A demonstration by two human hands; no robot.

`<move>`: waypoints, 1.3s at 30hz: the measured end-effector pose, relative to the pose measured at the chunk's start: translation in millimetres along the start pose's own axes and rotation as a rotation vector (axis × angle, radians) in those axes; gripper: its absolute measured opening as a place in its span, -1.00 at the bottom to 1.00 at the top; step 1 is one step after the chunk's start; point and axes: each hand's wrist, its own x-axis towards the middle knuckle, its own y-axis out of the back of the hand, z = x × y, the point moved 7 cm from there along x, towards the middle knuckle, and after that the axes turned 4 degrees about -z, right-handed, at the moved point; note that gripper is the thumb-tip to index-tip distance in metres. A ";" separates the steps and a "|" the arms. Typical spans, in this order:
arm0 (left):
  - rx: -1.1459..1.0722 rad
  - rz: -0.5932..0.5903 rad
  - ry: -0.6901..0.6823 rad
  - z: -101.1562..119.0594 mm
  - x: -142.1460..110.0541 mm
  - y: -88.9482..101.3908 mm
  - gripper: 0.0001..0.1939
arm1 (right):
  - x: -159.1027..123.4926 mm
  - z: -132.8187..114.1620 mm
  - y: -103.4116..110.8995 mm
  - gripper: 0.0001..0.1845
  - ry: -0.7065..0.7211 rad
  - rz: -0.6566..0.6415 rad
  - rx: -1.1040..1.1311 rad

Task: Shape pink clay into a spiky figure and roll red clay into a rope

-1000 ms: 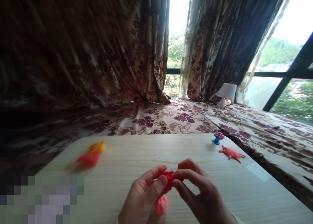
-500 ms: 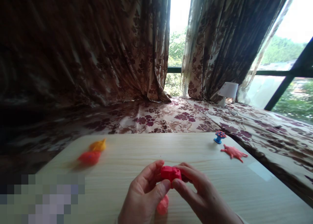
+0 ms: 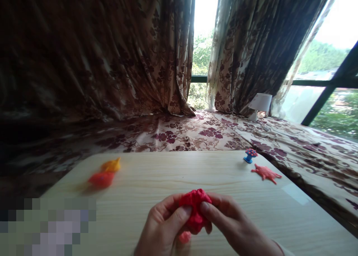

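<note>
At left on the worktop point(image 3: 156, 170), a yellow lump point(image 3: 112, 165) lies behind an orange-red lump point(image 3: 101, 179); centrally, the left hand point(image 3: 163, 224) and right hand point(image 3: 233, 219) pinch a red modelling-clay lump point(image 3: 196, 211) above a pink lump point(image 3: 184, 237); rightward, a blue, pink-dotted mushroom-shaped figure point(image 3: 250, 155) stands near a flat pink piece point(image 3: 266, 173).

Bright red on that lump point(image 3: 196, 220), pale wood grain across the surface point(image 3: 167, 170), blue on the pink-dotted figure point(image 3: 248, 159), yellow piece point(image 3: 112, 164), white lampshade point(image 3: 262, 101), purple-flowered cloth point(image 3: 211, 133)!

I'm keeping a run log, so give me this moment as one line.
left hand: pinching red lump | right hand: pinching same lump | pink lump: on table, partly hidden
</note>
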 end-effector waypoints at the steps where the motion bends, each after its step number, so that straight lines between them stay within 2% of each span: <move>1: -0.017 0.009 0.011 -1.4 1.2 2.2 -0.74 | 0.7 -1.2 3.8 -0.58 -0.001 0.005 -0.006; 5: -0.034 0.044 -0.013 -2.2 3.8 6.1 -0.70 | 0.7 -3.6 17.7 -0.74 0.006 0.086 -0.083; 8: -0.018 -0.020 -0.027 0.1 1.9 -0.6 -0.73 | 0.1 -3.3 17.0 -0.82 0.037 0.094 -0.160; 12: -0.051 -0.123 -0.028 5.0 -1.3 -9.1 -0.69 | -3.0 -9.6 20.6 -0.82 0.167 0.250 -0.367; 15: 0.075 -0.090 -0.035 6.8 0.0 -5.9 -0.65 | -6.0 -16.2 18.1 -0.92 0.274 0.309 -0.436; 19: 0.229 -0.020 -0.037 4.4 3.6 0.6 -0.68 | -9.0 -27.1 5.7 -0.80 0.390 0.209 -0.563; 21: 0.176 0.000 -0.005 0.2 5.2 4.0 -0.70 | -11.1 -33.4 -2.9 -0.68 0.464 0.117 -0.700; 24: 0.041 0.049 0.058 -4.7 6.5 10.7 -0.73 | -11.0 -32.6 -11.4 -0.57 0.474 -0.001 -0.867; 27: -0.085 0.054 0.097 -3.8 6.7 11.9 -0.75 | -8.4 -26.2 -10.7 -0.46 0.425 0.019 -0.973; 30: -0.079 -0.022 0.039 4.1 7.0 4.6 -0.74 | -6.1 -19.7 -9.9 -0.55 0.374 0.044 -1.024; 33: 0.126 -0.045 -0.026 7.2 7.4 1.5 -0.69 | -6.0 -18.3 -13.3 -0.67 0.353 0.008 -1.006; 36: 0.241 -0.014 -0.017 2.8 7.9 4.2 -0.67 | -8.1 -23.2 -15.9 -0.82 0.373 0.005 -0.981; 39: 0.235 -0.039 0.010 0.3 6.9 3.0 -0.67 | -9.6 -26.6 -15.2 -0.81 0.391 0.034 -0.910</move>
